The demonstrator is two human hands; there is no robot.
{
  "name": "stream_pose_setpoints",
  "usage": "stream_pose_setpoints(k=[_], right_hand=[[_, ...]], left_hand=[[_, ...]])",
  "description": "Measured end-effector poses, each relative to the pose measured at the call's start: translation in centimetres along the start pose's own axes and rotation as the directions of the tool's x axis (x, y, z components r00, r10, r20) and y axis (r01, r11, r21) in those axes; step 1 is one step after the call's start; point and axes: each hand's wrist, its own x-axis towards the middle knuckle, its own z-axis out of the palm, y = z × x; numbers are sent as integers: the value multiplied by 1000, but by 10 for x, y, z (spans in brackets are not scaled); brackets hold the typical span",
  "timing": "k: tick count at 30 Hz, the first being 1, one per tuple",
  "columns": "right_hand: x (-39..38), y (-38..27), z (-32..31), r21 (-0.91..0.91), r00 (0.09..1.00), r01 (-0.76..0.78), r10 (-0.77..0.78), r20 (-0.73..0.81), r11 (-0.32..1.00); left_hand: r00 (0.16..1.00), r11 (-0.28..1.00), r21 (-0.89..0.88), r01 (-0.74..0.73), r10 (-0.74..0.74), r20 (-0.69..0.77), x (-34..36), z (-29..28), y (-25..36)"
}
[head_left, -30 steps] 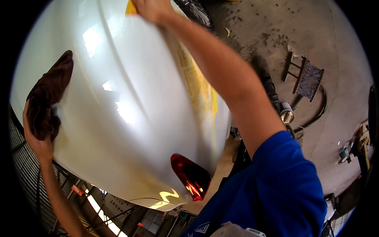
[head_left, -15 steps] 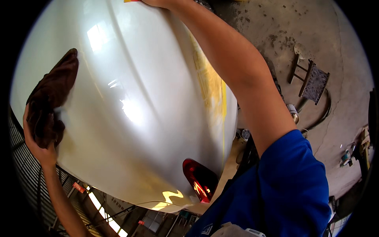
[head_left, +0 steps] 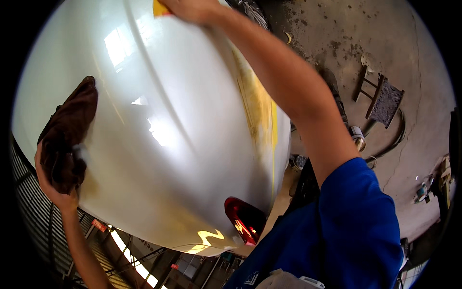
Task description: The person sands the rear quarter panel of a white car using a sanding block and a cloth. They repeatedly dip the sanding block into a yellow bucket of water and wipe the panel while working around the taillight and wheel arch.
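A glossy pearl-white car body panel [head_left: 183,183] curves across the middle of the view. My left hand [head_left: 57,193] is closed round a bunched dark brown cloth [head_left: 70,125], whose long end lies against the panel's left part. At the far edge of the view, my right hand [head_left: 192,8] is bent over a flat yellow piece [head_left: 160,8] with a red edge and presses it to the panel. Most of that piece is hidden under the fingers. A dull yellowish patch [head_left: 260,106] runs along the panel's right side, below my right forearm.
A red tail light [head_left: 244,220] is set in the panel's near right corner. On the stained concrete floor [head_left: 409,53] to the right lie or stand a small stool [head_left: 385,101], a dark hose [head_left: 400,135] and a white can [head_left: 357,136].
My left hand and the brown cloth have shifted right and slightly nearer. My right hand has come a little nearer too, so more of the yellow piece shows.
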Motion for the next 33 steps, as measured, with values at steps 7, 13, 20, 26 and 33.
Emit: stream_pose_setpoints(k=[7, 13, 20, 26, 33], right_hand=[[-142, -83, -33, -14, 986, -69, 70, 150, 998], [-48, -62, -4, -62, 993, -12, 19, 115, 998], [-211, -143, -54, -9, 956, -83, 82, 282, 997], [-68, -84, -11, 7, 983, 185, -185, -11, 983], [-220, -140, -57, 82, 959, -26, 2, 283, 996]], left_hand=[[1000, 1000, -20, -17, 17, -10, 4, -6, 19], [997, 997, -46, -55, 52, -57, 9, 2, 13], [999, 998, 39, -41, 42, -15, 8, -3, 23], [997, 997, 50, -52, 54, -55, 7, -2, 18], [998, 995, 71, -66, 67, -10, 3, -1, 15]])
